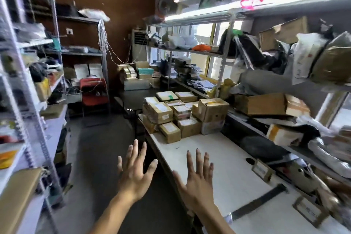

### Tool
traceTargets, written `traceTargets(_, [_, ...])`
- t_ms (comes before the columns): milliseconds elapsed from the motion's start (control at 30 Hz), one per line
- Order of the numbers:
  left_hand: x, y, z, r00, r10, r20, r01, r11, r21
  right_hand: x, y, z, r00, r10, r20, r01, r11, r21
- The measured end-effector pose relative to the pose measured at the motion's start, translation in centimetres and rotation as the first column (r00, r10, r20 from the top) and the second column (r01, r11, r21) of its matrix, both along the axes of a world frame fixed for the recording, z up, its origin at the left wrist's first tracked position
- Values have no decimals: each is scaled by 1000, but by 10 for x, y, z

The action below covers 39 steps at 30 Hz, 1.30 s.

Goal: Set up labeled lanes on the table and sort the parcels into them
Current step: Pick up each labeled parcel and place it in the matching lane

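Progress: judged from the layout, the task has barely begun; no lanes are marked out, and the parcels [182, 112] sit in one unsorted heap.
Done so far: nothing of the sorting shows; the near stretch of the tabletop [224, 159] carries no parcel.
Left to do: place labels, form lanes, then move every parcel into one.
Possible labels: two small framed stands [263, 170] sit toward the right edge of the tabletop, in the lower right of the frame; their print is too blurred to read.
Dark strip: a black band [260, 201] lies flat on the tabletop between those stands, perhaps a divider.
Parcels, place: stacked at the far end of the tabletop, centre of the frame.
Parcels, look: brown cardboard boxes of mixed sizes, taped, most with pale shipping labels on top, piled in two or three layers.
Left hand [135, 173]: fingers spread straight, holding nothing, raised off the tabletop's left edge.
Right hand [197, 178]: fingers likewise spread and empty, raised above the tabletop's near end.
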State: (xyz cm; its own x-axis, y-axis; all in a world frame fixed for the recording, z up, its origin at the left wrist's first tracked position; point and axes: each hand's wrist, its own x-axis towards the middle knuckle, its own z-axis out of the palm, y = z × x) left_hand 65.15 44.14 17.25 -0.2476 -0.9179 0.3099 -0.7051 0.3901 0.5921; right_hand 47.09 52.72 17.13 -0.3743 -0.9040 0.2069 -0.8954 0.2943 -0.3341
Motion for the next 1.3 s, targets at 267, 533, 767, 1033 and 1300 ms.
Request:
traceTargets(267, [21, -92, -9, 997, 65, 31, -67, 996, 63, 19, -103, -12, 996, 25, -83, -29, 998, -52])
traceTargets(533, [-12, -231, -1, 989, 54, 136, -56, 998, 13, -23, -242, -18, 999, -39, 4, 39, 998, 42])
traceTargets(767, [-34, -353, 19, 985, 47, 169, -48, 999, 5, -60, -352, -7, 998, -66, 20, 64, 995, 73])
traceTargets(1033, [-49, -467, -8, 992, 4, 123, -13, 997, 74, -77, -458, -11, 992, -120, 31, 116, 988, 102])
traceTargets(1300, [-69, -625, -36, 989, -87, 117, 72, 989, 126, -86, -603, -31, 982, -173, 81, 158, 973, 166])
